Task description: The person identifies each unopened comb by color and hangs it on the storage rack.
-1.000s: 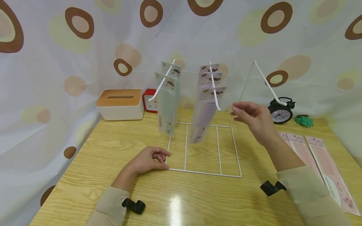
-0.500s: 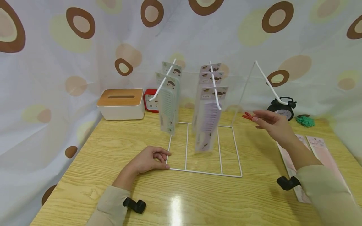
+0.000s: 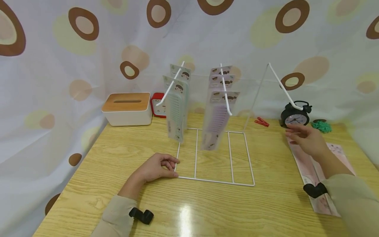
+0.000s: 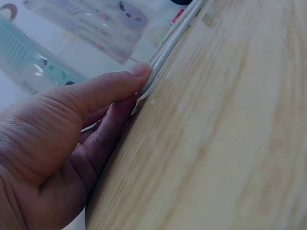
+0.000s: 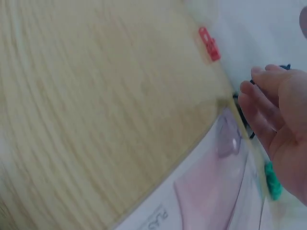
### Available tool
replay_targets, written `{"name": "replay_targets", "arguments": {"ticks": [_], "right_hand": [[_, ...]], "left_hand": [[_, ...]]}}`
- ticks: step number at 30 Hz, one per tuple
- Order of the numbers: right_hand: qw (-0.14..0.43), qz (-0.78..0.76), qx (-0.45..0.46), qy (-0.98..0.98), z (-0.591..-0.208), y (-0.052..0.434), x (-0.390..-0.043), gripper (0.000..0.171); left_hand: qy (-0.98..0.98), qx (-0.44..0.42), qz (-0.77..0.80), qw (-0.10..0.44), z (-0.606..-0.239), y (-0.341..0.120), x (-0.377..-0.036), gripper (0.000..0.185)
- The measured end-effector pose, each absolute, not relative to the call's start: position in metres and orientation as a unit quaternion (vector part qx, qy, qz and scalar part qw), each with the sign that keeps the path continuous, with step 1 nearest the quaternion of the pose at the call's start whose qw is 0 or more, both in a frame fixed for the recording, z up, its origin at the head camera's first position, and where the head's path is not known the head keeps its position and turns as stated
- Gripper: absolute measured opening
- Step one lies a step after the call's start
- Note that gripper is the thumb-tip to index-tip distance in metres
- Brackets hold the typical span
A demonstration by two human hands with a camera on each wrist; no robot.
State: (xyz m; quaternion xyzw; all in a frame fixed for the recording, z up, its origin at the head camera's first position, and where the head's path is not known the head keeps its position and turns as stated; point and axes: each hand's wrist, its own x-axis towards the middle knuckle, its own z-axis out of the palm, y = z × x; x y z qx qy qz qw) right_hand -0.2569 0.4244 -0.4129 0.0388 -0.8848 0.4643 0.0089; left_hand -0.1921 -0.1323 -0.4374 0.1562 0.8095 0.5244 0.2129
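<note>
Fingers of the left hand curl round the near-left corner of the white wire rack, probably pinning it to the desk so it cannot tip. At three o'clock from the rack, the right hand hovers empty, fingers loosely spread, over the pink comb packets, which lie flat, long axis running from six to twelve. Farther back, bagged combs hang upright from the rack's arms, beyond them an alarm clock.
</note>
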Motion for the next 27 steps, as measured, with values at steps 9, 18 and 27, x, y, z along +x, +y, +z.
{"name": "replay_targets", "arguments": {"ticks": [9, 18, 27], "right_hand": [[-0.019, 0.346, -0.002, -0.938, -0.429, 0.441, -0.258, 0.059], [-0.059, 0.241, 0.016, -0.969, -0.422, 0.446, -0.257, 0.074], [-0.094, 0.228, 0.007, -0.969, -0.417, 0.443, -0.255, 0.084]], "left_hand": [[0.811, 0.15, 0.525, 0.211, -0.439, -0.134, -0.189, 0.046], [0.807, 0.151, 0.529, 0.213, -0.438, -0.134, -0.19, 0.046], [0.806, 0.158, 0.53, 0.213, -0.438, -0.132, -0.192, 0.047]]}}
